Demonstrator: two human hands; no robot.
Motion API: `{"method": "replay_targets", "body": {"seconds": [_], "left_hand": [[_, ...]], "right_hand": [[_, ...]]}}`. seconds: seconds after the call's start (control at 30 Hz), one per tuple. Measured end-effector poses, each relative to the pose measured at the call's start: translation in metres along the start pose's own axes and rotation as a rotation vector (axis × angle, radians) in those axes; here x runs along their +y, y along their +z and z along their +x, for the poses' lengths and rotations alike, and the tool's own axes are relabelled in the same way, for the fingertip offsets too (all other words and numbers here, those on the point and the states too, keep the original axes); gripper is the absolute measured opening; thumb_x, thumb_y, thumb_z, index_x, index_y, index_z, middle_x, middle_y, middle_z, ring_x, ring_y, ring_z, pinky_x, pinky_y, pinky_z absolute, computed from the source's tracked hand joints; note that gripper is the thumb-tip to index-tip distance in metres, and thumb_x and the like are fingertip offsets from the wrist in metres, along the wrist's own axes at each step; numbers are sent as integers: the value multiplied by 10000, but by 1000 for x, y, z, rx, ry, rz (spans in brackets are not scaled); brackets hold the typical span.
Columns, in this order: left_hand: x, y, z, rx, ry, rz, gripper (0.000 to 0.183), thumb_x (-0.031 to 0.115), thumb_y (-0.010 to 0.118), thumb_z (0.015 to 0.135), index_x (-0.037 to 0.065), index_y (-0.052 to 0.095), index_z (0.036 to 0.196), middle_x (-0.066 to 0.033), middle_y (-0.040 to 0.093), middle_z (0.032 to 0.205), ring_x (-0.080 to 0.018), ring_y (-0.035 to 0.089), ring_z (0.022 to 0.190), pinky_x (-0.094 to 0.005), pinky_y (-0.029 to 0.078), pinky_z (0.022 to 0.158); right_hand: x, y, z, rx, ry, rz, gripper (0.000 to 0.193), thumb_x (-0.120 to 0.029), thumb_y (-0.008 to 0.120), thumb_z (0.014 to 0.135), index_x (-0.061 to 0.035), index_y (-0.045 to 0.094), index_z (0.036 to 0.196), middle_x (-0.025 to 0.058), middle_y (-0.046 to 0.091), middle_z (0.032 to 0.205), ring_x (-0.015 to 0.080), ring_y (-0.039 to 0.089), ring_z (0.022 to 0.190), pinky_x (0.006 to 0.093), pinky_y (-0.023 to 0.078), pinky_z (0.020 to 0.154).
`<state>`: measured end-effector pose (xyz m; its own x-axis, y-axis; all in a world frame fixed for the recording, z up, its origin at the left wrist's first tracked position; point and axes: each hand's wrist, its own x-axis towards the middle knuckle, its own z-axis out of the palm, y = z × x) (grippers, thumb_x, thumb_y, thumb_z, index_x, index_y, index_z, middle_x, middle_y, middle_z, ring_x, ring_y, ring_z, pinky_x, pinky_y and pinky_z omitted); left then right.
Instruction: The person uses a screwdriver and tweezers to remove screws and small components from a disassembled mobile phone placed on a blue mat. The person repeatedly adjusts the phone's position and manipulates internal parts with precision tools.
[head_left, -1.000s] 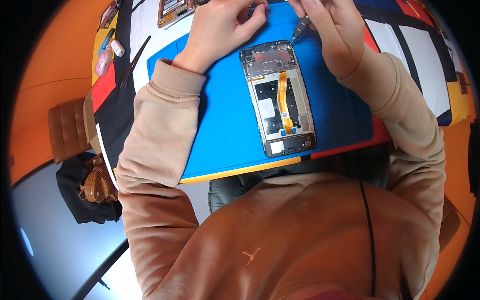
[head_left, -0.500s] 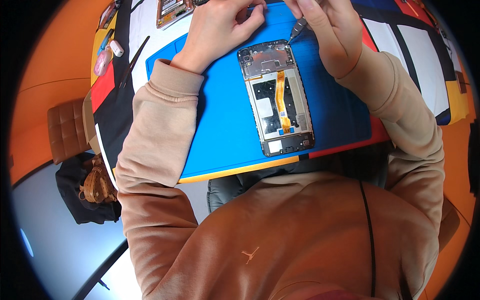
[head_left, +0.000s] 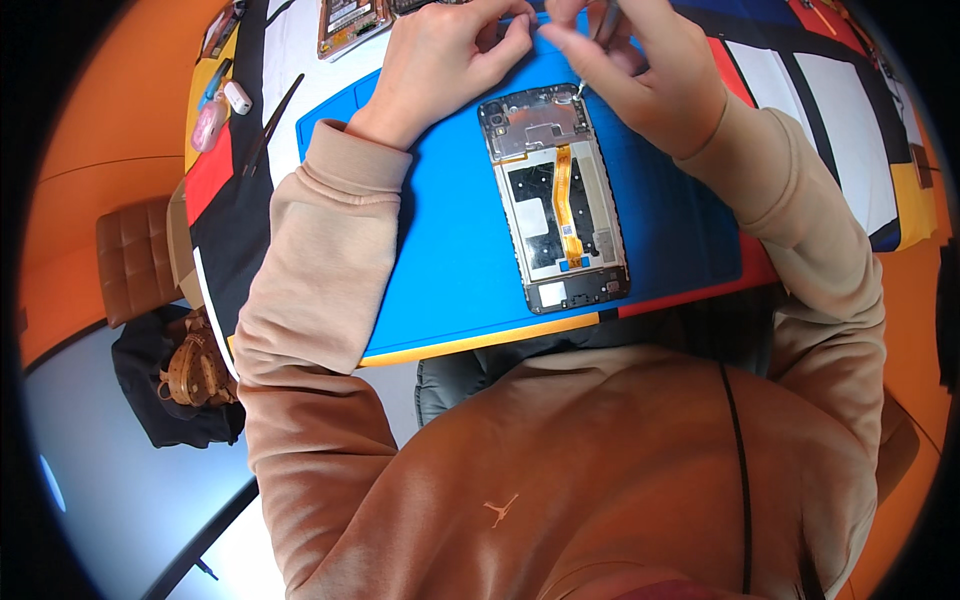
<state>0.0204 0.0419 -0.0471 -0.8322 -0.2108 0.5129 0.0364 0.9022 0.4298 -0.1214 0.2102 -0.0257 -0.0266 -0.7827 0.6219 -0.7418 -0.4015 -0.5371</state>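
Observation:
A smartphone with its back cover off (head_left: 545,215) lies on the blue work mat (head_left: 440,250), showing a gold ribbon cable (head_left: 563,200) down its middle. My right hand (head_left: 650,75) is closed around a screwdriver (head_left: 608,24), just above the phone's upper right corner; most of the tool is hidden behind the fingers. Beyond the phone's upper left, my left hand (head_left: 450,55) rests over the mat's far edge with its fingers curled together. Whatever may be between those fingertips cannot be made out at the upper rim.
Another opened device (head_left: 350,25) lies beyond the mat at the far left. Dark tweezers (head_left: 275,120), a pink object (head_left: 208,125) and a small white object (head_left: 237,97) are on the patterned tablecloth (head_left: 290,60). A brown chair (head_left: 140,260) stands to the left.
My right hand has drawn the screwdriver up and away from the phone's top right corner, its fingers moving left toward my left hand. My left hand has barely shifted.

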Motion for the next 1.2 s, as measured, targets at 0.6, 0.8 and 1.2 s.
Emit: {"method": "replay_targets", "body": {"seconds": [0.6,0.8,1.2], "left_hand": [[0,0,0,-15,-19,0,140,184,687,915,52,719,951,-147,609,617,-303,635,527,-388,488,525],[1,1,0,-13,-14,-10,147,175,682,913,50,725,977,-149,623,628,-307,643,536,-387,495,532],[2,-1,0,-21,-15,-20,144,174,675,916,53,724,977,-152,629,637,-307,653,545,-386,503,537]], "right_hand": [[13,-15,12,-103,-185,106,322,35,694,805,-56,433,971,169,587,1027,315,586,908,345,492,853],[17,-12,10,-63,-154,1,282,18,670,838,-53,437,980,159,597,1034,266,596,814,301,512,741],[15,-14,8,-63,-153,-18,287,31,641,816,-47,437,1003,158,616,1057,249,652,710,296,530,639]]}}
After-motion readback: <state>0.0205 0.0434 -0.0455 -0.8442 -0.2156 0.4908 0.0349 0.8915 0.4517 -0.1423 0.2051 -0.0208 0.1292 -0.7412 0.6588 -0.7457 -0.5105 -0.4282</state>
